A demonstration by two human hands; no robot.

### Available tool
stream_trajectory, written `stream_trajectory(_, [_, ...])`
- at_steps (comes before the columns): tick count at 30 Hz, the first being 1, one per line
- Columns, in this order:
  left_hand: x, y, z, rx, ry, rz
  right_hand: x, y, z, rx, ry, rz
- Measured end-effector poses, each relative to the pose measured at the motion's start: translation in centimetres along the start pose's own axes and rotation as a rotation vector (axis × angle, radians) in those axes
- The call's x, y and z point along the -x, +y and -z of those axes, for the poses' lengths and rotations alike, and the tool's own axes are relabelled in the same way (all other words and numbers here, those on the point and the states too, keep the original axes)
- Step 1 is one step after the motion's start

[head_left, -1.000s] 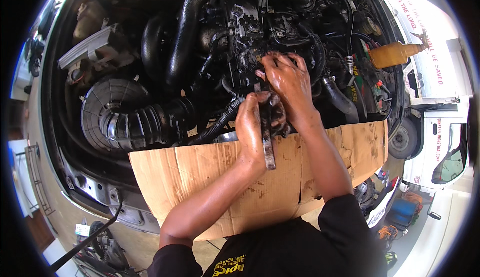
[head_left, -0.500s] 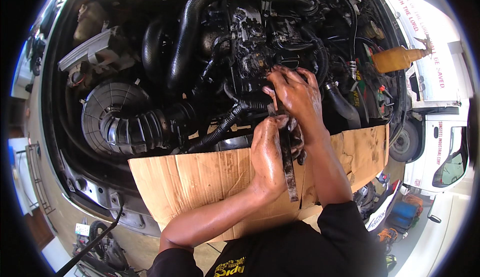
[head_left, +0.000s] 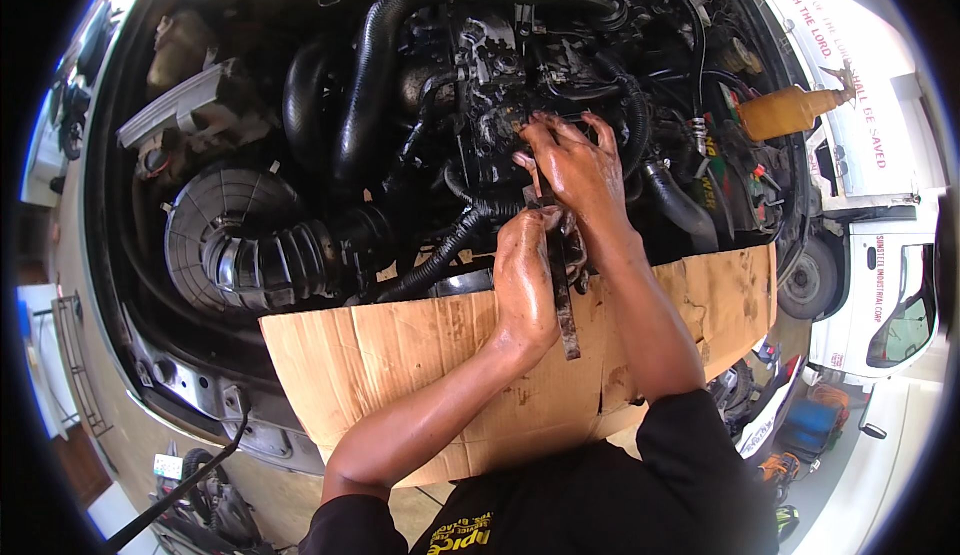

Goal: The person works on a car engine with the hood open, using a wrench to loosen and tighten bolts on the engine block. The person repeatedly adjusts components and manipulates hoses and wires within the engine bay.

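L hand closed round flat bar, R hand at its 1 o'clock half-curled over engine, hold unclear; step appears bar-steadying, next move req. firm L grip.

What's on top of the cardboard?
The cardboard is smudged; left forearm, right forearm and the end of a dark bar pass over it. Surface beneath them, and behind the black shirt, is hidden.

upper right: amber bottle | right: white vehicle | lower right: blue container | lower left: motorcycle
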State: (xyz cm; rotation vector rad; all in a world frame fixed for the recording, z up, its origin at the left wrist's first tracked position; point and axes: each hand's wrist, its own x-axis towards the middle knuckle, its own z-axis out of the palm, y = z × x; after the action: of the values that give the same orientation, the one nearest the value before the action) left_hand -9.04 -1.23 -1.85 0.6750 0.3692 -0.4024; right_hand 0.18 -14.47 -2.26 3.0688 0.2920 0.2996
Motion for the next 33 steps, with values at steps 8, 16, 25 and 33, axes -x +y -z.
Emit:
stream_trajectory(8, [0.3, 1.1, -0.9, -0.148, 0.072, -0.037, 0.1, -0.9, 1.2, -0.025, -0.018, 0.005])
stream_trajectory(16, [2.1, 2.2, -2.6, -0.202, 0.096, -0.045, 0.8, -0.6, 1.3, -0.013, -0.015, 0.021])
stream_trajectory(25, [1.7, 1.3, -2.2, -0.185, 0.125, -0.059, 0.2, -0.9, 1.7, -0.157, -0.123, -0.024])
stream_trajectory(33, [3.1, 2.9, -3.5, -0.17, 0.127, 0.013, 0.7, -1.1, 2.3, -0.052, -0.164, -0.023])
